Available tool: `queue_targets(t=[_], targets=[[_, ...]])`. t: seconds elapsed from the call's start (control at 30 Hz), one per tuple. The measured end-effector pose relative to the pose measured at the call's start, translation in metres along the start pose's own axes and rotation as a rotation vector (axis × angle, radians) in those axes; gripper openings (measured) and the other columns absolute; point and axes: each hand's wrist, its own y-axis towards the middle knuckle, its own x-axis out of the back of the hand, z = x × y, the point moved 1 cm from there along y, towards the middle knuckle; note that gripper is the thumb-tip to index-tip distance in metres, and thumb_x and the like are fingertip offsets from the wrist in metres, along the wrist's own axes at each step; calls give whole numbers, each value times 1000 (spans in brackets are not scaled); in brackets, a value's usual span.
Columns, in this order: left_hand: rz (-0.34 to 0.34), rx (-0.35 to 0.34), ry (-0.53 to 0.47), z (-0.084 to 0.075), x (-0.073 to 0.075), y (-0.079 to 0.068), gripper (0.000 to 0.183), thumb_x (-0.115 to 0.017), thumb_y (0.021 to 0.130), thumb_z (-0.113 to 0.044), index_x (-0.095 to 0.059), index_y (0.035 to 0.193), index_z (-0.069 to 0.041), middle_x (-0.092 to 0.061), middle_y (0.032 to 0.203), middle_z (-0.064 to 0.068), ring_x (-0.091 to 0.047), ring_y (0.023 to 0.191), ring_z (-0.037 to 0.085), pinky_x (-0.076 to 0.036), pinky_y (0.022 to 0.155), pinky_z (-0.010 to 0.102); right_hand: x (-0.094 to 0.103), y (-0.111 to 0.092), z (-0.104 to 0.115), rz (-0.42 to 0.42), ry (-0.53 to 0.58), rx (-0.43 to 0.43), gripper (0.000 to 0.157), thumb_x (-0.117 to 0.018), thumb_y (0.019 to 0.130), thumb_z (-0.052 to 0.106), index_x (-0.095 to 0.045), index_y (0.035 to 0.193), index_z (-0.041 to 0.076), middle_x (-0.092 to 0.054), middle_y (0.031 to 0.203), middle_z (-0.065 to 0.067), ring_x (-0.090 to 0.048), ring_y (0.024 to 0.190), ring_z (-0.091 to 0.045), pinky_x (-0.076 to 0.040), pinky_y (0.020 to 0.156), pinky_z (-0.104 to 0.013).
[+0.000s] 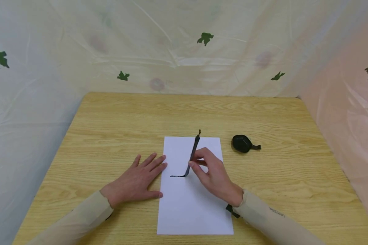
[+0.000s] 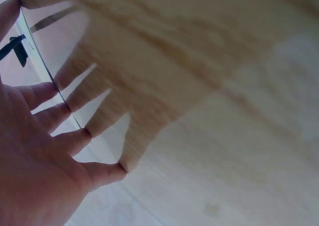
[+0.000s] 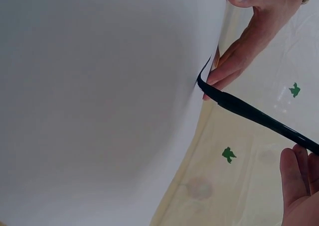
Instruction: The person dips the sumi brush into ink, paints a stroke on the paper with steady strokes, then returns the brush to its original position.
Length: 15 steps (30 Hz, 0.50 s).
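Note:
My right hand (image 1: 214, 175) pinches a dark brush (image 1: 194, 149) by its handle, with a small loop at the top end. The bent bristle tip meets a white sheet of paper (image 1: 193, 211), at the right end of a short black horizontal stroke (image 1: 177, 176). In the right wrist view the brush (image 3: 249, 110) slants down from the fingers, its soft tip curved against the paper. Fingers spread, my left hand (image 1: 138, 180) lies flat on the table, fingertips and thumb at the sheet's left edge. The left wrist view shows this hand (image 2: 45, 146) from the palm side.
A small black dish with a short handle (image 1: 241, 143) stands right of the paper's upper part. The wooden table (image 1: 110, 119) is enclosed by pale hanging sheeting (image 1: 171, 41) with green bird-shaped patches (image 1: 205, 38) at the back and sides.

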Motion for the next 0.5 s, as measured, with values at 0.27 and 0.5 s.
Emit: queue_targets(t=[0.27,0.5], targets=[[-9,-6,-2,0,1,0,92,-53,82,-74,-32,153,-18,-16,161,0,-11,147,28,-16,106,67,1,-2,-1,-15,5,7,19,-64,92,4,-54,109,5,-56,101,-1,-61,99,-17,-53,84,-29],[-9,-4,0,0,1,0,92,-52,82,-74,-32,153,-18,-16,161,0,-10,147,28,-16,106,67,3,-3,-1,-14,5,-2,19,-63,93,3,-54,109,6,-56,101,-1,-61,99,-17,-53,85,-30]])
